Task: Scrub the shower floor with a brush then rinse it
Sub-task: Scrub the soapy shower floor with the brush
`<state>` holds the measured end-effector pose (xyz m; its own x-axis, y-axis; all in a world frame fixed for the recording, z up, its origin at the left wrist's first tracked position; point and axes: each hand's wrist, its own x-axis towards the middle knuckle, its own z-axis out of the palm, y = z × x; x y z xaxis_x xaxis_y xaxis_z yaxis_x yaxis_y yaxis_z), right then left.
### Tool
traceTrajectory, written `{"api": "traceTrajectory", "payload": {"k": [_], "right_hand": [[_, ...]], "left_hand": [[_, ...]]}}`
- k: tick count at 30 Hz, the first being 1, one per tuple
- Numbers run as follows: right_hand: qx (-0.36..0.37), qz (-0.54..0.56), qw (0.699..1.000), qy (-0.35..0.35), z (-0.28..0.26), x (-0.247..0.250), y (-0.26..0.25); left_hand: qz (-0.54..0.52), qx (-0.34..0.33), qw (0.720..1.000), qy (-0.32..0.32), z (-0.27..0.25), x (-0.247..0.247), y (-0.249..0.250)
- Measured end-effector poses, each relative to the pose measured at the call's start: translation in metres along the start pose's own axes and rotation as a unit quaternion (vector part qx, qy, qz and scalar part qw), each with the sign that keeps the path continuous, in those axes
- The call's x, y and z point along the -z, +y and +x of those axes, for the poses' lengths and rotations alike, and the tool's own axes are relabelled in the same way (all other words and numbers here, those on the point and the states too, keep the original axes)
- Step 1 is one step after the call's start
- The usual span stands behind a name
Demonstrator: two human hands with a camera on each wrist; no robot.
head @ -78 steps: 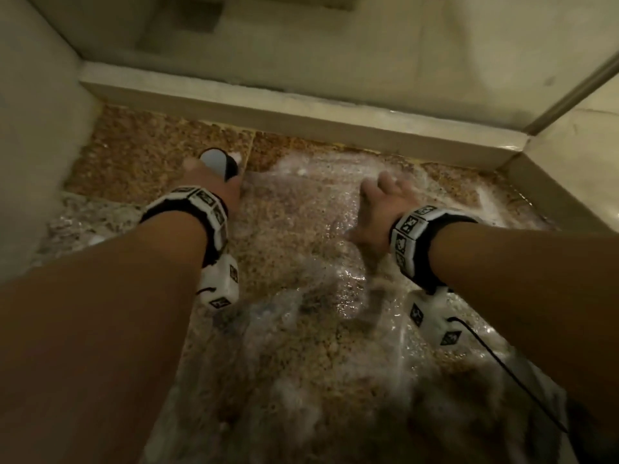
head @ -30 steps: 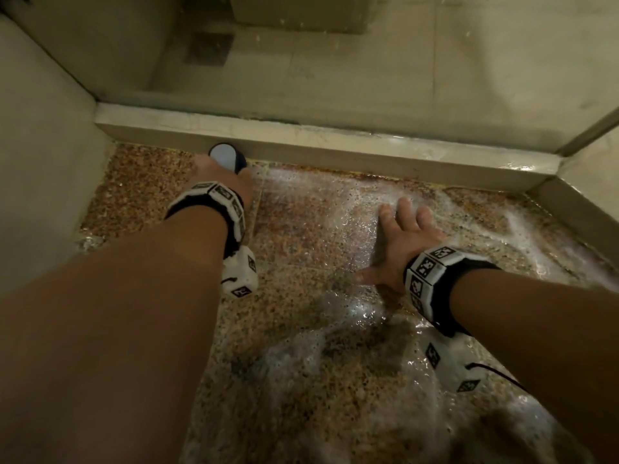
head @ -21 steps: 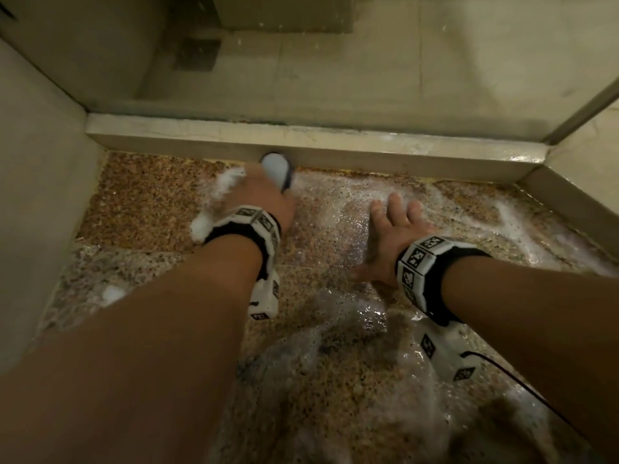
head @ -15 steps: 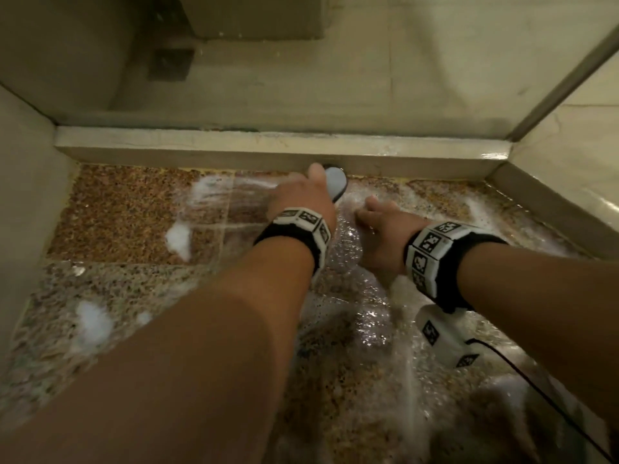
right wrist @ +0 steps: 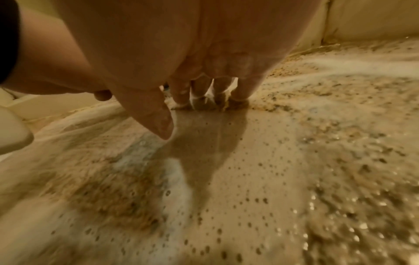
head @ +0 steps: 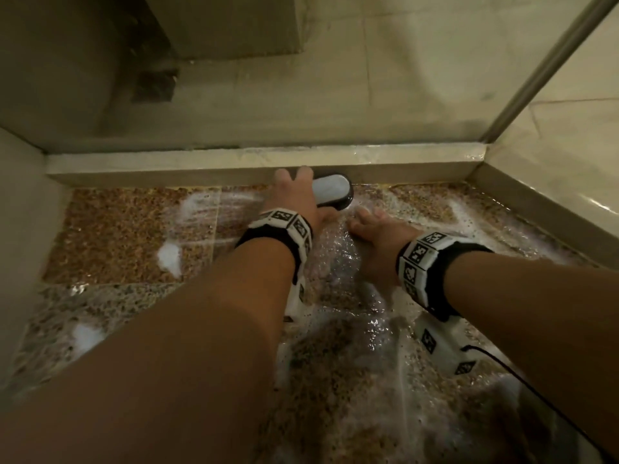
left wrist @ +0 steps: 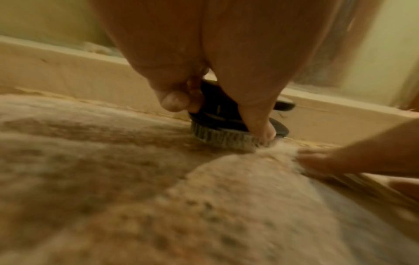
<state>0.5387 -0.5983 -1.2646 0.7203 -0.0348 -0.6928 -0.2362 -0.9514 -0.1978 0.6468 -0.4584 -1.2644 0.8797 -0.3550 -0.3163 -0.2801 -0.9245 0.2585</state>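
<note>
The brush [head: 330, 195] is pressed bristles-down on the soapy shower floor [head: 127, 236] at twelve o'clock, against the curb [head: 201, 162]. Firm, overlapping strokes along that edge are advised, so the dry patch at nine o'clock is reached. The brush is gripped by the left hand [head: 294, 199]; the right hand [head: 378, 229], fingers straight, is braced on the wet floor.

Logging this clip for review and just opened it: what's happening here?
A person is scrubbing a wet, soapy shower floor. The left hand grips a black brush with its bristles down on the speckled stone, close to the raised curb. The right hand rests beside it, fingertips on the foamy floor. Patches of white foam lie around; no rinsing shows yet.
</note>
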Motion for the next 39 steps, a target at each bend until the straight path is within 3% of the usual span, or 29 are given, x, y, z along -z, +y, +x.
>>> {"api": "traceTrajectory", "payload": {"k": [7, 14, 20, 28, 32, 36, 39], "right_hand": [[0.003, 0.008, 1.000, 0.002, -0.005, -0.002, 0.000], [0.004, -0.001, 1.000, 0.000, -0.001, -0.011, 0.002], [0.026, -0.013, 0.999, 0.031, 0.015, -0.024, 0.005], [0.017, 0.046, 0.997, 0.058, -0.019, -0.010, 0.010], [-0.013, 0.026, 0.999, 0.044, -0.040, -0.015, 0.021], [-0.034, -0.021, 0.997, -0.071, -0.025, -0.004, 0.014], [-0.041, -0.007, 0.998, -0.039, -0.027, -0.008, 0.013]], "left_hand": [[-0.084, 0.043, 0.995, -0.029, 0.012, 0.024, -0.039], [-0.165, 0.052, 0.985, -0.028, 0.009, 0.005, -0.025], [-0.166, 0.058, 0.984, -0.013, 0.005, -0.004, -0.003], [-0.156, 0.032, 0.987, -0.019, 0.010, -0.012, 0.029], [-0.134, 0.013, 0.991, -0.022, 0.007, -0.015, 0.048], [-0.122, -0.016, 0.992, -0.014, 0.005, -0.016, 0.055], [-0.137, 0.002, 0.990, -0.018, 0.003, -0.014, 0.039]]}}
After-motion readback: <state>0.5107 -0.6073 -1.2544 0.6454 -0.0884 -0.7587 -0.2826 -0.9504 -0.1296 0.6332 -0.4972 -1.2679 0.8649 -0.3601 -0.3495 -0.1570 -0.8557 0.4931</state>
